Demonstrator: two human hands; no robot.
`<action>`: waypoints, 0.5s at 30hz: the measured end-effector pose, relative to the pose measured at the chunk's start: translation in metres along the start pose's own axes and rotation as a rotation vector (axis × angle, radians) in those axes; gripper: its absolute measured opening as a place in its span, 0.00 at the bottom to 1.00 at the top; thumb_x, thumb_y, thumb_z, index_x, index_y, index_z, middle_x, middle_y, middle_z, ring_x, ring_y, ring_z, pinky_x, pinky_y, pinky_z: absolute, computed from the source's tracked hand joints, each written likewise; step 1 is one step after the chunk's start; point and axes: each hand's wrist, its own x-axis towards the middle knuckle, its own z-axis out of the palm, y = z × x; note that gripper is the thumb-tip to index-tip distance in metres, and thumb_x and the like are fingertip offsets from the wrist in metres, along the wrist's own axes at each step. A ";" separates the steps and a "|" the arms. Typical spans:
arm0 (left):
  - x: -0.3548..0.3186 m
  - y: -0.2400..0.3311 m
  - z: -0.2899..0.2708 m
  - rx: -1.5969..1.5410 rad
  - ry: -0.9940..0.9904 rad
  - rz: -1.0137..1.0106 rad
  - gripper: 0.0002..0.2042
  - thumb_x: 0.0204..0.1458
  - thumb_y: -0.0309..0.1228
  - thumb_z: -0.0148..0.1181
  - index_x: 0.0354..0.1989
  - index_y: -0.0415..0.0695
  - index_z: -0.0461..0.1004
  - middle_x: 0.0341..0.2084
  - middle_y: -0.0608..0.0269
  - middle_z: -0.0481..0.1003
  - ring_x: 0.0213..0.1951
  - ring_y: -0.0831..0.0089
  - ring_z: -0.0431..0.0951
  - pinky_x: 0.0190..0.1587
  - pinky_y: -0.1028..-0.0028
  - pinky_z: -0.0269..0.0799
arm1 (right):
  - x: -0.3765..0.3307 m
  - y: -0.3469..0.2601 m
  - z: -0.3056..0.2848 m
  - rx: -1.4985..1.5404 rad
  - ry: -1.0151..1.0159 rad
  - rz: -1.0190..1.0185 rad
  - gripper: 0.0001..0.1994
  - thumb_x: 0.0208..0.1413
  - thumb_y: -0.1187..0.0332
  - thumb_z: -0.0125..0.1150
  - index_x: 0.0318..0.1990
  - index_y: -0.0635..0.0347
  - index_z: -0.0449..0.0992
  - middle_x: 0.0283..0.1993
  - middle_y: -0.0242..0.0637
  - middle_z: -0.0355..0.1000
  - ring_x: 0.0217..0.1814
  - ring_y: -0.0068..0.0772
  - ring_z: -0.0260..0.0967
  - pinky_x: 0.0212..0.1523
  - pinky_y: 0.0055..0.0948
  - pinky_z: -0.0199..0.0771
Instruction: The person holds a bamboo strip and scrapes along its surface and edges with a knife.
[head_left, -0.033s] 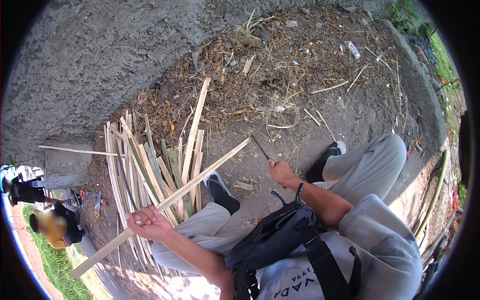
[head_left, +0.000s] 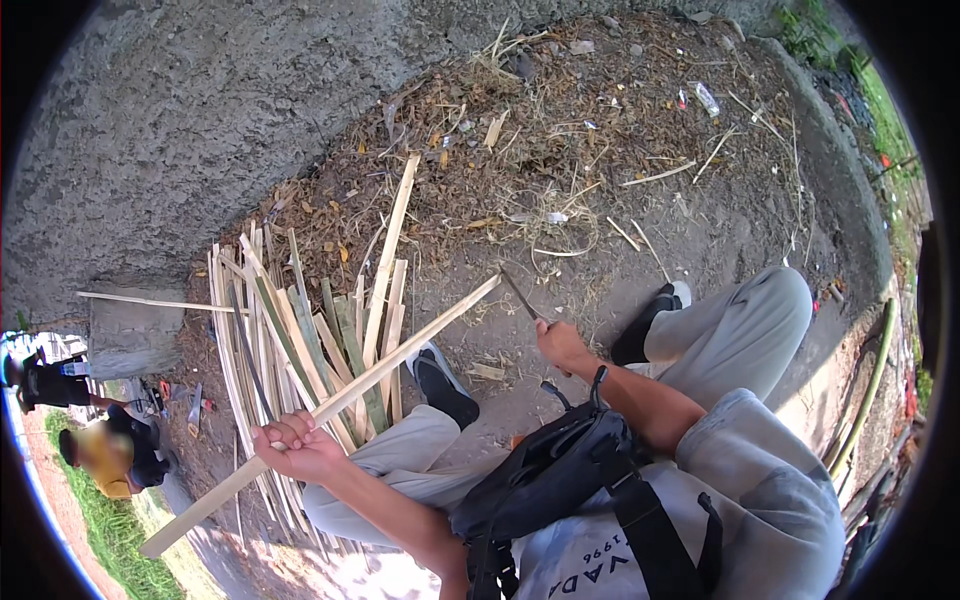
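My left hand is closed around a long pale bamboo strip, which slants from the lower left up to the middle. Fingers curl over it, palm side up. In my closed right hand is a knife with a dark, narrow blade; its handle is mostly hidden by the fingers. The blade's tip is at the strip's far end, and I cannot tell whether they touch. Under and beyond my left hand lies a pile of split bamboo strips, some pale, some with green skin.
A rough concrete wall runs along the far left. Dry leaves and shavings cover the ground ahead, with a plastic bottle farther right. A black bag hangs at my front. Two people are at the left edge. A green pole lies at the right.
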 end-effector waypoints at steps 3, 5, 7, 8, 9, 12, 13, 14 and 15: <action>0.000 0.001 0.001 0.010 -0.012 0.005 0.17 0.55 0.34 0.50 0.13 0.51 0.60 0.05 0.74 0.50 0.08 0.82 0.48 0.16 0.79 0.52 | -0.001 -0.003 0.004 0.057 0.012 -0.018 0.32 0.60 0.50 0.38 0.17 0.72 0.73 0.14 0.52 0.69 0.19 0.53 0.72 0.26 0.46 0.74; 0.000 0.000 0.003 0.004 -0.022 0.009 0.17 0.55 0.34 0.50 0.13 0.51 0.59 0.05 0.74 0.50 0.08 0.82 0.47 0.16 0.79 0.52 | 0.005 0.002 0.013 -0.012 0.135 -0.101 0.31 0.60 0.51 0.39 0.19 0.72 0.74 0.16 0.55 0.70 0.24 0.56 0.73 0.30 0.47 0.74; -0.001 -0.001 0.005 -0.004 -0.034 0.013 0.17 0.55 0.34 0.50 0.13 0.51 0.58 0.05 0.74 0.49 0.08 0.82 0.47 0.16 0.79 0.51 | 0.015 0.009 0.017 -0.079 0.261 -0.185 0.30 0.59 0.52 0.40 0.21 0.73 0.75 0.19 0.58 0.71 0.29 0.59 0.73 0.35 0.48 0.74; -0.002 0.001 0.002 -0.006 -0.040 0.009 0.18 0.55 0.34 0.49 0.13 0.52 0.58 0.05 0.74 0.49 0.08 0.82 0.47 0.15 0.80 0.51 | 0.016 0.002 0.014 -0.057 0.189 -0.112 0.28 0.58 0.51 0.41 0.26 0.73 0.76 0.26 0.62 0.71 0.35 0.62 0.72 0.40 0.49 0.73; -0.002 0.002 0.000 -0.006 -0.046 0.007 0.18 0.55 0.34 0.49 0.13 0.52 0.57 0.05 0.74 0.49 0.08 0.82 0.47 0.14 0.80 0.50 | 0.016 -0.004 0.011 -0.035 0.116 -0.041 0.27 0.57 0.51 0.43 0.31 0.74 0.76 0.32 0.65 0.71 0.41 0.64 0.71 0.45 0.49 0.71; -0.004 -0.004 0.001 -0.009 0.017 0.019 0.19 0.55 0.35 0.50 0.12 0.52 0.55 0.04 0.73 0.47 0.07 0.81 0.46 0.12 0.79 0.51 | 0.013 -0.007 0.001 -0.069 0.161 -0.012 0.27 0.56 0.51 0.44 0.34 0.74 0.76 0.35 0.66 0.71 0.43 0.65 0.69 0.46 0.49 0.70; -0.004 -0.004 0.000 -0.014 0.028 -0.002 0.19 0.55 0.35 0.50 0.12 0.52 0.55 0.04 0.73 0.47 0.07 0.82 0.46 0.12 0.79 0.51 | 0.015 -0.004 0.003 -0.067 0.160 -0.008 0.27 0.56 0.51 0.44 0.34 0.74 0.76 0.35 0.66 0.71 0.43 0.65 0.69 0.46 0.49 0.70; -0.003 -0.003 0.000 -0.014 0.028 -0.002 0.19 0.55 0.35 0.50 0.12 0.52 0.55 0.04 0.73 0.47 0.07 0.82 0.46 0.12 0.79 0.51 | 0.019 -0.002 0.004 -0.061 0.142 -0.026 0.27 0.56 0.51 0.44 0.34 0.74 0.76 0.35 0.66 0.71 0.43 0.65 0.69 0.47 0.49 0.70; -0.002 -0.002 -0.001 -0.017 0.014 0.001 0.19 0.55 0.35 0.50 0.12 0.52 0.55 0.04 0.73 0.48 0.07 0.82 0.46 0.12 0.79 0.51 | 0.022 0.001 0.004 -0.056 0.124 -0.043 0.27 0.56 0.51 0.44 0.34 0.74 0.76 0.35 0.66 0.71 0.43 0.65 0.70 0.47 0.49 0.70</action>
